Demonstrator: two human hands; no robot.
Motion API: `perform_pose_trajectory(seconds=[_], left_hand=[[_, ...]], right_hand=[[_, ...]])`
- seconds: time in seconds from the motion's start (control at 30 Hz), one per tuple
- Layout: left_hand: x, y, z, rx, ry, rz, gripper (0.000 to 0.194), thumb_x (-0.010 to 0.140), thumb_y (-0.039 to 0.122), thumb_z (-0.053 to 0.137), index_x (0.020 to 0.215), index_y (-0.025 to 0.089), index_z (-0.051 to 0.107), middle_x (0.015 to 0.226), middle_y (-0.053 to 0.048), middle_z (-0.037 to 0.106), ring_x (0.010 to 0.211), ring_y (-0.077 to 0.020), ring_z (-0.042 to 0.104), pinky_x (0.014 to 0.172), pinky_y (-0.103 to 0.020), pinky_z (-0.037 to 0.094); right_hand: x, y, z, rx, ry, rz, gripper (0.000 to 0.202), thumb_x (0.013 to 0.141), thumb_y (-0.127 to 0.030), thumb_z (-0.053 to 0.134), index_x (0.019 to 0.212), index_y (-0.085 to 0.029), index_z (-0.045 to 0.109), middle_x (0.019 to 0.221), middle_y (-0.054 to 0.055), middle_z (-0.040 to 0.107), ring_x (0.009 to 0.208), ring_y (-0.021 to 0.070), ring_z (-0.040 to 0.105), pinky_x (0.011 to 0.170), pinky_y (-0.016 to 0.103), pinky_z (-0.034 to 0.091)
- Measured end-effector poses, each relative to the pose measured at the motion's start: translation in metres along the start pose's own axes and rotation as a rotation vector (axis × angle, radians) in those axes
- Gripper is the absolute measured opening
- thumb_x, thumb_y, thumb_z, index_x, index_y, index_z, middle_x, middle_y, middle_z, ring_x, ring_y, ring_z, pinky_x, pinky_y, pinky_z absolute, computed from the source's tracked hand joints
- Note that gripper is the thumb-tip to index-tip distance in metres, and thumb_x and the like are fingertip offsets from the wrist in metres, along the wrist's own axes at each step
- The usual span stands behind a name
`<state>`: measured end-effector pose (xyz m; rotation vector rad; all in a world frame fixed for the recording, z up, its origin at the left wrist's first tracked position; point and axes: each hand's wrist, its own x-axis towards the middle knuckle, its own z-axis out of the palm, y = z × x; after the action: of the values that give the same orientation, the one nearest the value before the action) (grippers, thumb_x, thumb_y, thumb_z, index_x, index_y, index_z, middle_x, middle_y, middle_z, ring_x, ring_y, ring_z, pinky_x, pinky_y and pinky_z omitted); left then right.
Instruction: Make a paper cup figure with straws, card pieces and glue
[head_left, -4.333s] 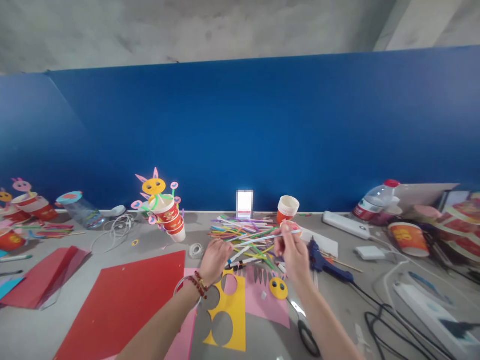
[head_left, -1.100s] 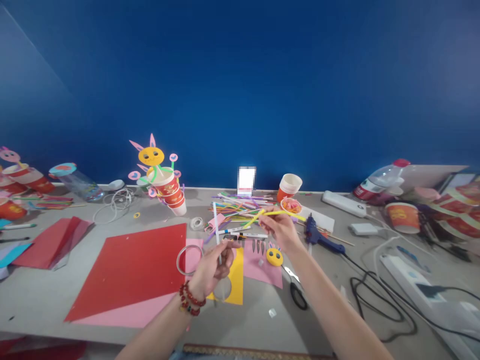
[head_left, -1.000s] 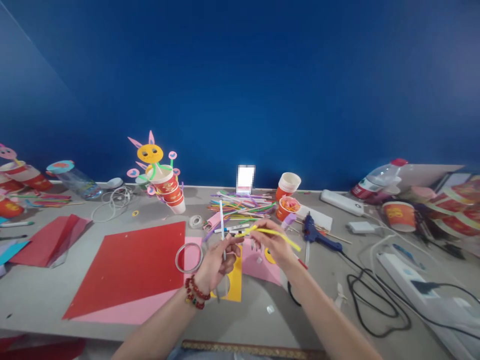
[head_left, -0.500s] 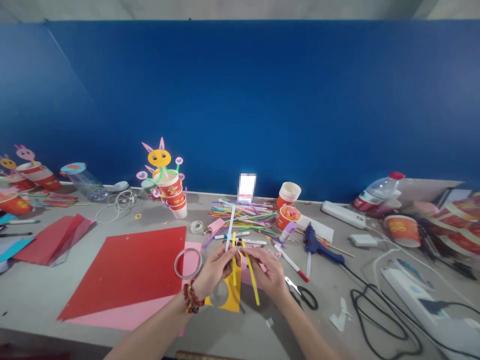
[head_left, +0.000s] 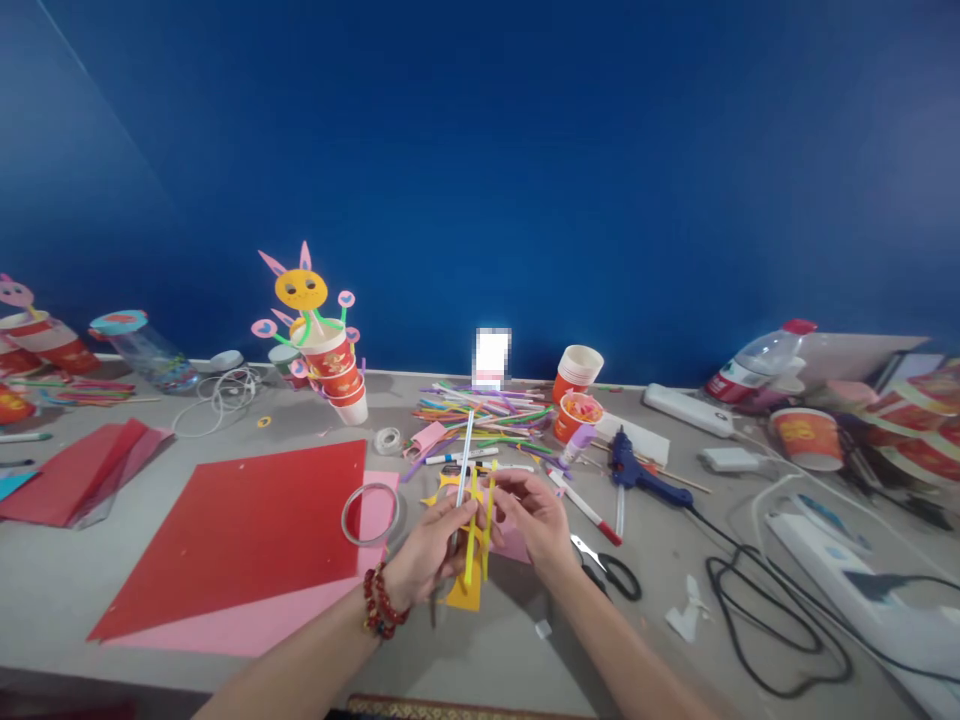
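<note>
left hand: fingers pinched round a pale blue straw that pokes up and away from it, bead bracelet on the wrist

right hand: closed on a yellow straw bent in 2, both legs hanging down right between the hands

under the hands: yellow paper and a pink sheet

left of the left hand: tape ring on the red sheet

right of the right hand: scissors, then the blue glue gun

beyond the hands: straw pile, pretty messy
</note>
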<state>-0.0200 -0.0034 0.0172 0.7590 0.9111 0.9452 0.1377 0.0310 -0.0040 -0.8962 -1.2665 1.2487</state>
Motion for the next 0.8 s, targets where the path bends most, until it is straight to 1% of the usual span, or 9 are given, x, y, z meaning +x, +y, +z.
perform_pose_trajectory(seconds=[0.07,0.23,0.33,0.4,0.47,0.6,0.7,0.8], left_hand=[[-0.001,-0.001,0.000,-0.010,-0.008,-0.016,0.043,0.076,0.057,0.069,0.080,0.017,0.056,0.061,0.001,0.062,0.036,-0.0029,0.034,0.032,-0.017,0.015],[0.001,-0.006,-0.001,-0.013,-0.043,-0.021,0.040,0.081,0.055,0.065,0.082,0.017,0.055,0.062,-0.001,0.067,0.033,-0.0025,0.034,0.032,-0.017,0.016],[0.004,-0.009,-0.004,-0.011,-0.064,-0.012,0.038,0.084,0.055,0.063,0.083,0.018,0.054,0.060,-0.001,0.068,0.031,-0.0029,0.035,0.031,-0.017,0.018],[0.006,-0.011,-0.006,-0.009,-0.081,0.003,0.038,0.086,0.054,0.062,0.085,0.018,0.054,0.060,-0.001,0.068,0.030,-0.0029,0.035,0.031,-0.017,0.019],[0.007,-0.012,-0.007,-0.007,-0.106,0.012,0.037,0.087,0.054,0.060,0.088,0.017,0.054,0.061,-0.002,0.070,0.028,-0.0025,0.035,0.030,-0.017,0.019],[0.009,-0.013,-0.008,0.022,-0.127,-0.006,0.040,0.088,0.055,0.058,0.095,0.016,0.055,0.063,-0.003,0.071,0.025,-0.0033,0.036,0.027,-0.017,0.017],[0.009,-0.013,-0.008,0.040,-0.141,-0.038,0.041,0.089,0.056,0.056,0.093,0.015,0.056,0.063,-0.004,0.072,0.024,-0.0029,0.035,0.027,-0.018,0.016],[0.009,-0.012,-0.008,0.033,-0.152,-0.042,0.039,0.090,0.054,0.057,0.091,0.015,0.056,0.063,-0.004,0.072,0.026,-0.0029,0.035,0.028,-0.017,0.019]], right_hand=[[0.000,-0.001,-0.002,0.011,0.016,0.011,0.024,0.082,-0.039,0.075,0.097,-0.021,0.071,0.091,0.005,0.072,0.061,0.0141,0.061,0.059,0.028,0.054],[-0.003,-0.002,-0.003,0.044,0.005,0.037,0.027,0.080,-0.039,0.077,0.099,-0.021,0.070,0.090,0.006,0.072,0.066,0.0162,0.063,0.059,0.028,0.053],[-0.005,-0.004,-0.003,0.122,-0.023,0.058,0.034,0.081,-0.038,0.077,0.110,-0.024,0.065,0.088,0.004,0.071,0.069,0.0171,0.064,0.058,0.026,0.052],[-0.006,-0.005,-0.003,0.178,-0.051,0.076,0.043,0.082,-0.037,0.077,0.120,-0.027,0.060,0.087,0.002,0.069,0.066,0.0153,0.062,0.056,0.025,0.051],[-0.007,-0.006,-0.002,0.203,-0.085,0.109,0.048,0.082,-0.037,0.077,0.124,-0.028,0.057,0.085,0.001,0.067,0.062,0.0138,0.060,0.054,0.024,0.050],[-0.009,-0.006,-0.001,0.138,-0.095,0.145,0.046,0.080,-0.038,0.077,0.121,-0.026,0.061,0.085,0.001,0.063,0.062,0.0137,0.058,0.050,0.023,0.049],[-0.009,-0.006,-0.001,0.087,-0.089,0.140,0.043,0.079,-0.038,0.078,0.117,-0.026,0.063,0.081,0.000,0.062,0.061,0.0136,0.057,0.050,0.023,0.049],[-0.009,-0.006,-0.002,0.072,-0.092,0.183,0.042,0.077,-0.040,0.079,0.114,-0.025,0.065,0.075,-0.002,0.060,0.061,0.0141,0.057,0.049,0.023,0.050]])
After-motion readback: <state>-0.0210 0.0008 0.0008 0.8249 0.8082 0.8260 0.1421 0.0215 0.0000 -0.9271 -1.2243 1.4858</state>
